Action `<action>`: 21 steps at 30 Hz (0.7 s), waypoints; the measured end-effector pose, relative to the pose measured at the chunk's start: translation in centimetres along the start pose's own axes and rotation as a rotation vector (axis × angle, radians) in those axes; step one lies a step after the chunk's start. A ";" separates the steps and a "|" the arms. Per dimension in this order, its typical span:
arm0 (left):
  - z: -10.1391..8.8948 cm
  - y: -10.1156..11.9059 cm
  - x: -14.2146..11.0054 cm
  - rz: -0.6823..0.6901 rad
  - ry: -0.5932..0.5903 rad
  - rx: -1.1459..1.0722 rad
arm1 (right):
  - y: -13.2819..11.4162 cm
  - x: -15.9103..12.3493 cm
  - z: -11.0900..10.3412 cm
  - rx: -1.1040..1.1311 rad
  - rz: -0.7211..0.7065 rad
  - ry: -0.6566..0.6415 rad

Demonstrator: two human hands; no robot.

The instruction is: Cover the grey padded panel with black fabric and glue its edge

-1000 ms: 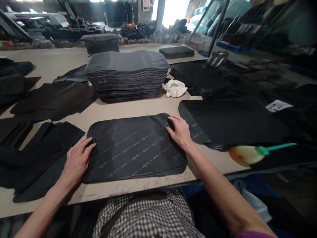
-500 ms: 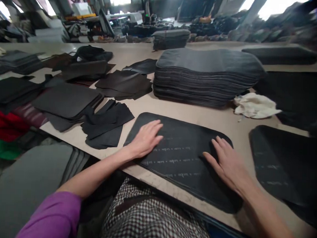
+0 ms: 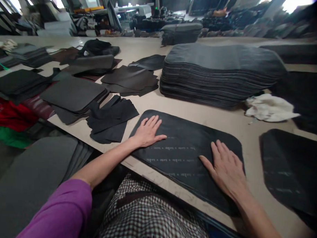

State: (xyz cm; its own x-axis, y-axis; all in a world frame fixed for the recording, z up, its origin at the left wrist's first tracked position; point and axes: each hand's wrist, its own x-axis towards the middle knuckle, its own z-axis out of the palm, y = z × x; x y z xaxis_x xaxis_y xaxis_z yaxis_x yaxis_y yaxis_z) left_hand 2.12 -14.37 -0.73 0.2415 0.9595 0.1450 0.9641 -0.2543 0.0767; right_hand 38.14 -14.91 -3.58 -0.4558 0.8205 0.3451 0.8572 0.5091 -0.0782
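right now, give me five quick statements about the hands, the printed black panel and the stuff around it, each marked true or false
1. The left hand rests on the printed black panel in front of the person. True.
2. The right hand is clutching the crumpled white cloth. False: that hand is over the right part of the panel, apart from the cloth.
3. The tall stack of dark panels stands beyond the printed black panel. True.
4. The black scraps lie on top of the printed black panel. False: they lie to its left, on the table.
5. The sleeve on the left arm is purple. True.
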 end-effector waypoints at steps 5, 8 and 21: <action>-0.4 -3.1 -2.0 -0.101 -0.001 -0.013 | 0.4 0.2 -0.6 0.031 -0.002 -0.013; -0.1 -4.6 -2.6 -0.141 0.035 -0.054 | 1.6 -0.7 -1.9 0.037 0.150 0.032; -0.2 -5.5 -4.6 -0.281 0.222 -0.284 | 1.4 -4.6 -3.7 -0.010 0.534 0.110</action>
State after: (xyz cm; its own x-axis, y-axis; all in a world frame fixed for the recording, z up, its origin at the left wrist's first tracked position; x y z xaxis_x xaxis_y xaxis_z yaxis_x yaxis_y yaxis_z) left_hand -4.28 -17.44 -1.61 -0.0840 0.9547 0.2853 0.9128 -0.0411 0.4063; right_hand 42.31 -18.98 -1.86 0.0713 0.9319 0.3557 0.9651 0.0256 -0.2606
